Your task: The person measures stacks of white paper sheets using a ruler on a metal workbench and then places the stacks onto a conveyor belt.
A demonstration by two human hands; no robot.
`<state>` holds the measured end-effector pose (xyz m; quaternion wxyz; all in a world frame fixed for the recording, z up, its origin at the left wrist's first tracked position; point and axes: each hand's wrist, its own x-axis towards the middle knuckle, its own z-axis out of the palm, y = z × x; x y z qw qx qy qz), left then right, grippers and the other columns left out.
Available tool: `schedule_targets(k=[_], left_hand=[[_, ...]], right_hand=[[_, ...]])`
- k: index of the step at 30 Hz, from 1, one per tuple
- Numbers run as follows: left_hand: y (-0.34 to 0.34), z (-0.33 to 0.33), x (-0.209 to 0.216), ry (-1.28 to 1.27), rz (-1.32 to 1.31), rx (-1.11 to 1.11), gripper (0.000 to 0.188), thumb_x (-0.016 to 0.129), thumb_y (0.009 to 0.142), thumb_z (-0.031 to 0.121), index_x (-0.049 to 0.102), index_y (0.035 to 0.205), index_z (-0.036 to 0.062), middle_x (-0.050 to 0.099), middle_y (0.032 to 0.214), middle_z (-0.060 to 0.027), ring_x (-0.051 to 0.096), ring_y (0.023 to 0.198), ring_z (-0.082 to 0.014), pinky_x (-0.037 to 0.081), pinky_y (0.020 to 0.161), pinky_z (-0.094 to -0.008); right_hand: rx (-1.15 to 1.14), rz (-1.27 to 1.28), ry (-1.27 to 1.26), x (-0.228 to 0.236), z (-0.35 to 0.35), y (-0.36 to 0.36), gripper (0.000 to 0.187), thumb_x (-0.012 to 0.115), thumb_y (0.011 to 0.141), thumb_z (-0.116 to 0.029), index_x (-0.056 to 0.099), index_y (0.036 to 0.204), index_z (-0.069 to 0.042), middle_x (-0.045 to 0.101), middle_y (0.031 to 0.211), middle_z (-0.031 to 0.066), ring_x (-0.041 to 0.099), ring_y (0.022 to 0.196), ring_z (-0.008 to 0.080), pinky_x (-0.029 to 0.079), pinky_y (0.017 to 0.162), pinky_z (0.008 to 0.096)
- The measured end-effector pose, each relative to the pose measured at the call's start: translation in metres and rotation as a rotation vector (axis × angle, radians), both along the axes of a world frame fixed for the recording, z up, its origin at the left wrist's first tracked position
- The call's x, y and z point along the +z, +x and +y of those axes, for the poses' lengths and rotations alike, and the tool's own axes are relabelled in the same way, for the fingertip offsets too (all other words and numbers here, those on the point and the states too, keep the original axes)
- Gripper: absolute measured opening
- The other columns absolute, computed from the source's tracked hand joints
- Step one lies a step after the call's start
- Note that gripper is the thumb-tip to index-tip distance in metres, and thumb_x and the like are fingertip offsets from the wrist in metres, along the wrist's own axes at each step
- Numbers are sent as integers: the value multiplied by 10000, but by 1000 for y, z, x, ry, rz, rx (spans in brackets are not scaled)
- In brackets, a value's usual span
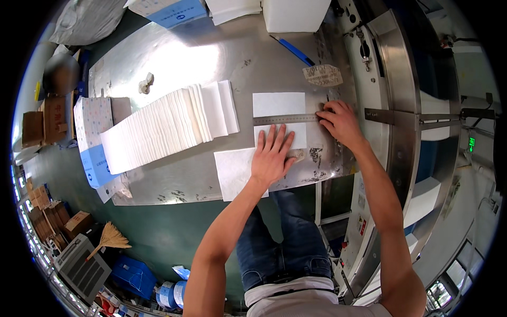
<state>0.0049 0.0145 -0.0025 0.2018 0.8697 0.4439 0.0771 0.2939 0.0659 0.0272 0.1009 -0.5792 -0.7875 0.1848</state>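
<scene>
A bench seen from above, with both bare hands at a thin metal ruler (288,120). The ruler lies crosswise over a white sheet (279,103) on a metal table (248,68), leaving part of the sheet exposed above and below it; its right end extends past the sheet's right edge. The left hand (272,158) is spread flat and grasps nothing. Its fingers rest on the lower part of the sheet, their tips reaching the ruler's near edge; whether they press on the metal cannot be told. The right hand (342,122) is curled at the ruler's right end, thumb and fingertips close together; whether they pinch it or merely touch it is not clear.

A second white sheet (232,174) lies below and to the left, partly under the left hand and wrist, its lower edge overhanging the table. To the left is a long, leaning stack of white folded pieces (158,127); a blue cutter (294,50) lies beyond the ruler, well apart from both hands.

Likely faults: uneven pressure from the left hand could let the sheet slide on the smooth metal; a sideways push at the right end could pivot the ruler out of line; and a drag of the left wrist could pull the overhanging sheet off the table.
</scene>
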Motion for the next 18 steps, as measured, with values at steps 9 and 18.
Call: schedule_targets(k=[9,18], left_hand=[[2,0,-1,10,-6,4,808,679,910,497,437,1598,150,376,1664,-136,321,1534,-390,220,1262,-599],[1,0,0,7,-10,5,790,672,919,495,442,1594,154,381,1658,-137,320,1532,-392,222,1260,-601]], right_hand=[[-19,22,12,0,-2,2,242,768,873,-158,788,1104,-89,647,1184,52,570,1197,270,421,1051,434],[-32,22,16,1,-5,1,237,765,874,-178,786,1096,-99,650,1196,42,572,1207,265,423,1055,442]])
